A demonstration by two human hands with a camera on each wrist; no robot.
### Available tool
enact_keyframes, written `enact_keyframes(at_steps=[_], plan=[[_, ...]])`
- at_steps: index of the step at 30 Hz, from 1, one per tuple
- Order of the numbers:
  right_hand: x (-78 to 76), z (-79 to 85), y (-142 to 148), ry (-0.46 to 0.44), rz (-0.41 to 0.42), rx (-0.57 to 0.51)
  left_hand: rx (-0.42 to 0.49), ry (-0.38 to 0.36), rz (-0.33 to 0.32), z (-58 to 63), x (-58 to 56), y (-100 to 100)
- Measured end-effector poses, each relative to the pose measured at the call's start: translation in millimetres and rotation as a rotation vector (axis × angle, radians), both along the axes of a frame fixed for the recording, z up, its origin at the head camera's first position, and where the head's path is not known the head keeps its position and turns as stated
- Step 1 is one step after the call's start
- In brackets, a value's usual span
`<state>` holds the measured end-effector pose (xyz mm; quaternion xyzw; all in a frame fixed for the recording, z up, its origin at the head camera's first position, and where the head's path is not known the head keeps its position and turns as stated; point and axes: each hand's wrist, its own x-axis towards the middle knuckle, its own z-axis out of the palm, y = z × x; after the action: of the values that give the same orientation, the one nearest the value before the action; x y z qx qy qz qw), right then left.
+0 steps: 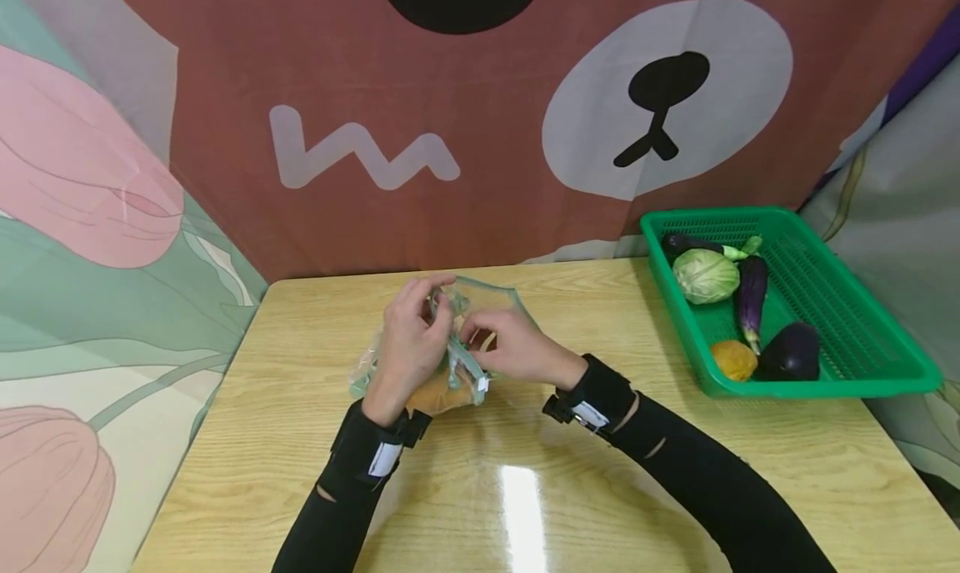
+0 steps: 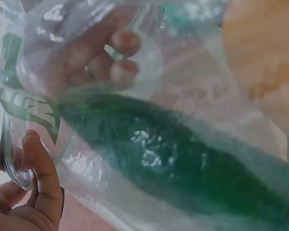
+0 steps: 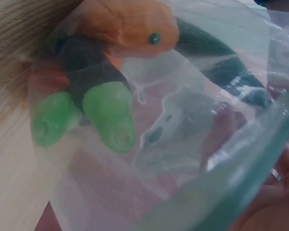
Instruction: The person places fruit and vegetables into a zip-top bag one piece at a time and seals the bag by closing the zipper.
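Note:
A clear zip bag (image 1: 485,294) with a greenish edge strip lies on the table between both hands. My left hand (image 1: 415,339) grips it from the left, fingers and thumb curled at its mouth. From the right, my right hand (image 1: 513,345) pinches the bag's edge between thumb and fingers. Through the plastic show an orange vegetable (image 3: 127,29), a long dark green vegetable (image 2: 164,149) and a dark vegetable (image 3: 91,67) with a light green end (image 3: 111,113). Another light green end (image 3: 55,120) shows beside it. Parts of the bag are hidden behind the hands.
A green plastic basket (image 1: 862,306) stands at the table's right. In it lie a cabbage (image 1: 707,276), long eggplants (image 1: 752,294), a rounder dark purple one (image 1: 791,352) and a yellow-orange round vegetable (image 1: 733,359). A printed cloth (image 1: 495,214) hangs behind the wooden table (image 1: 300,406).

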<state>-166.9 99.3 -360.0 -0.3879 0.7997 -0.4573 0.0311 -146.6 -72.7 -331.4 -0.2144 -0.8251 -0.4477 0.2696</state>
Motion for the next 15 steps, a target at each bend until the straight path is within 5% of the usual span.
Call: enact_keyframes(at_steps=[7, 15], plan=[[-2.3, -1.5, -3, 0.074, 0.055, 0.11, -0.003, -0.004, -0.02, -0.5, 0.8, -1], [-1.2, 12.7, 15, -0.104, 0.031, 0.137, 0.006, -0.009, -0.013, -0.4, -0.3, -2]])
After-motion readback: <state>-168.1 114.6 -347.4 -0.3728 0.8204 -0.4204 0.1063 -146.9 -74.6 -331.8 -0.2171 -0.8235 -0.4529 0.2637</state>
